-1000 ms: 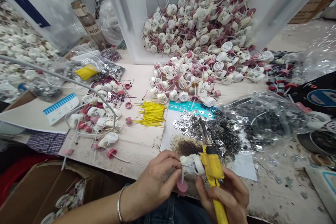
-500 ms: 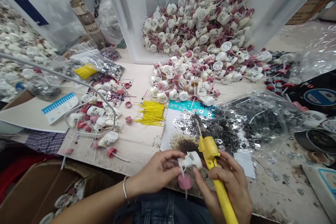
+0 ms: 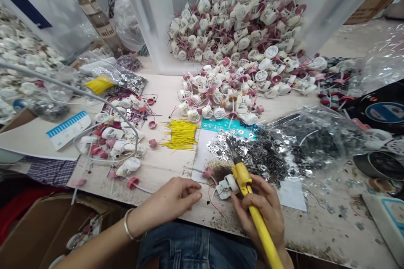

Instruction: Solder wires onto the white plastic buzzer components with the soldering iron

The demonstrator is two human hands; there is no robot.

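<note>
My right hand [image 3: 263,210] is wrapped round a yellow soldering iron [image 3: 249,195] whose dark tip points up-left over a heap of small silver metal pieces [image 3: 259,157]. A white plastic part [image 3: 227,185] with a pink cap [image 3: 207,172] and a thin red wire lies on the table just left of the iron, touching my right fingers. My left hand [image 3: 172,197] rests on the table edge beside that part, its fingers loosely curled and holding nothing. A silver bracelet [image 3: 128,227] sits on my left wrist.
A bundle of yellow wires [image 3: 181,134] lies mid-table. White and pink parts lie in a large pile [image 3: 240,50] spilling from a clear bin at the back, with a smaller group [image 3: 116,138] to the left. A plastic bag of metal pieces [image 3: 315,143] is at right, a cardboard box [image 3: 47,231] below left.
Both hands were holding the white part up near my body. Now it lies on the table, my left hand has let go of it, and the iron has moved forward.
</note>
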